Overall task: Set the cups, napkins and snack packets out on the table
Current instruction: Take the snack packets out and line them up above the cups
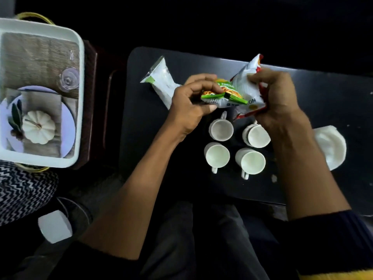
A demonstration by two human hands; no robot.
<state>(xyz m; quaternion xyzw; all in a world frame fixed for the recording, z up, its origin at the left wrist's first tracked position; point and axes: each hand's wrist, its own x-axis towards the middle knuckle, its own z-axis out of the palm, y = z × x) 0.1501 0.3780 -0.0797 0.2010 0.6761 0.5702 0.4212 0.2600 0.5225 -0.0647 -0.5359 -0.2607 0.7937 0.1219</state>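
Several white cups [221, 129] stand in a square group on the black table [314, 93], some handles toward me, some away. Above them my left hand [189, 104] pinches a green snack packet [224, 96]. My right hand [276, 98] grips a white and red snack packet [245, 81] held upright beside the green one. A third packet, white with a green corner [161, 79], lies flat on the table behind my left hand. A stack of white napkins [331, 146] lies at the right, partly hidden by my right forearm.
A white tray [80, 63] with a printed picture of a pumpkin and plate sits on a dark stand at the left. A zigzag-patterned cushion [24, 188] and a white block [54, 227] lie below it. My legs are under the table's near edge.
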